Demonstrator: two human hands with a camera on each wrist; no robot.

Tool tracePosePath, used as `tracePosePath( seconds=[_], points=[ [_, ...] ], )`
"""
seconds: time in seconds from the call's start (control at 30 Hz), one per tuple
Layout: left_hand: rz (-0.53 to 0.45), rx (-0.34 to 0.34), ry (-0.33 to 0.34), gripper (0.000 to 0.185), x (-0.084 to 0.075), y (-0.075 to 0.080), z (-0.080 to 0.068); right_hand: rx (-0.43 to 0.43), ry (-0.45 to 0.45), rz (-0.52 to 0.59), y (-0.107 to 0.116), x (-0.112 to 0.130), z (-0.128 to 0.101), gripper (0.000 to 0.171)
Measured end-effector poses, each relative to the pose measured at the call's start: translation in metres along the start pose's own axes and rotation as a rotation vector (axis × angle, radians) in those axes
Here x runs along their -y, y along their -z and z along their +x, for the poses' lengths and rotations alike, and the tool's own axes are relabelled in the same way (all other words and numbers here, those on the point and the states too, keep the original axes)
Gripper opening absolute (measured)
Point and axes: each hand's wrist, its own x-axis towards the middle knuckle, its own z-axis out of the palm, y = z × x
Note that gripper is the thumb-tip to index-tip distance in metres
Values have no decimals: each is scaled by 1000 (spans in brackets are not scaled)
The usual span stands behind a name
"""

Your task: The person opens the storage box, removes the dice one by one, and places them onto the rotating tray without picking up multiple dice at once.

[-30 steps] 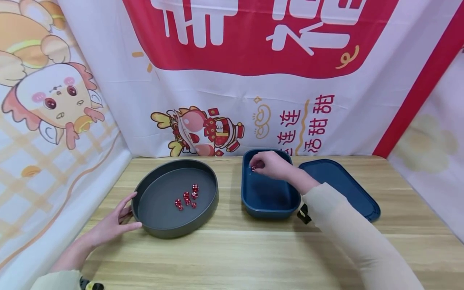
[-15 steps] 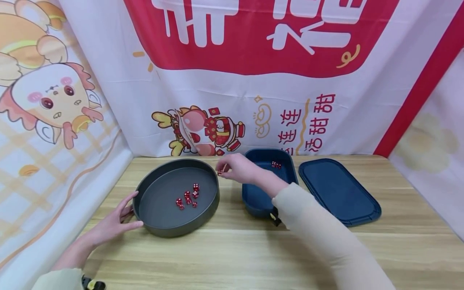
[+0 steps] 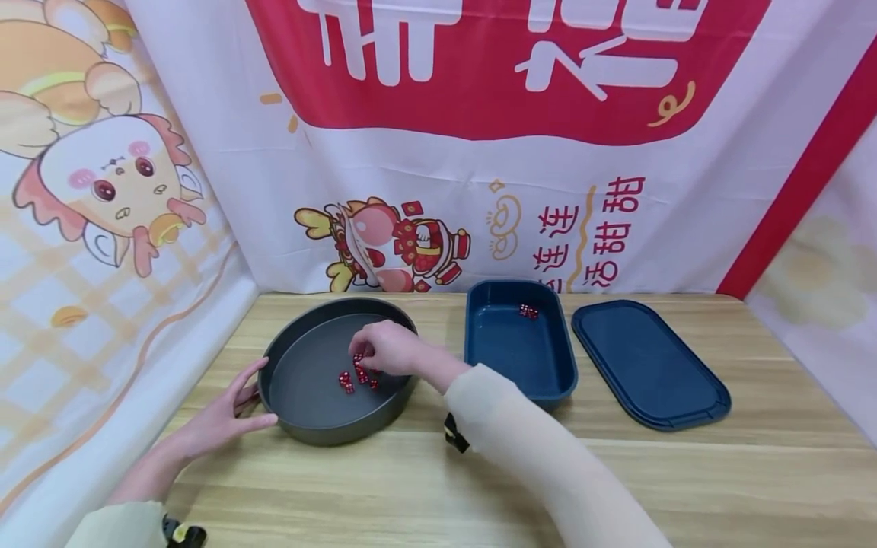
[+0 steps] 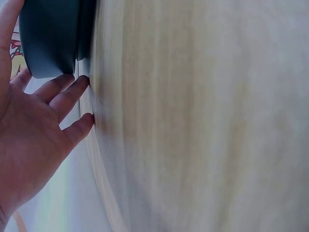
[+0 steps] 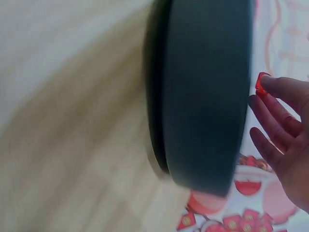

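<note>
In the head view, a round dark grey pan [image 3: 308, 373] stands on the left with several red dice [image 3: 346, 381] on its floor. My right hand [image 3: 387, 346] is over the pan and pinches a red die [image 5: 261, 83] between thumb and finger; the right wrist view shows it above the rim. Parts of the dice group are hidden by that hand. My left hand [image 3: 219, 418] touches the pan's left side with spread fingers; the left wrist view shows its fingertips [image 4: 67, 79] at the wall. Two or so dice [image 3: 528, 311] lie at the back of a blue rectangular container [image 3: 521, 350].
Right of the container, a flat blue lid [image 3: 651, 365] lies on the wood-grain table [image 3: 384, 487]. A printed cloth [image 3: 438, 167] hangs behind, and more cloth stands along the left and right sides.
My right hand has moved left, out of the blue container and across the gap to above the pan, carrying a die. The left hand stays at the pan's side. The view has shifted slightly.
</note>
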Motion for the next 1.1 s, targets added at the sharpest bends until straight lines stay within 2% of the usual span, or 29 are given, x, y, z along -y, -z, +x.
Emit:
tracePosePath(
  seconds=[0.27,0.63,0.73,0.87,1.1],
  points=[
    [8,-2,-7,97,-1,-1,2,8,44,-78,-31,15,14,15],
    [8,3,11,97,-3,-3,5,58,50,-170,-53,17,18,14],
    [9,3,11,97,-3,-3,5,50,46,-185,-54,16,18,18],
    [8,2,4,97,0,-3,4,34,33,-153,-51,14,17,20],
    [16,-8,6,95,4,-1,1,28,20,-55,-24,10,3,19]
  ],
)
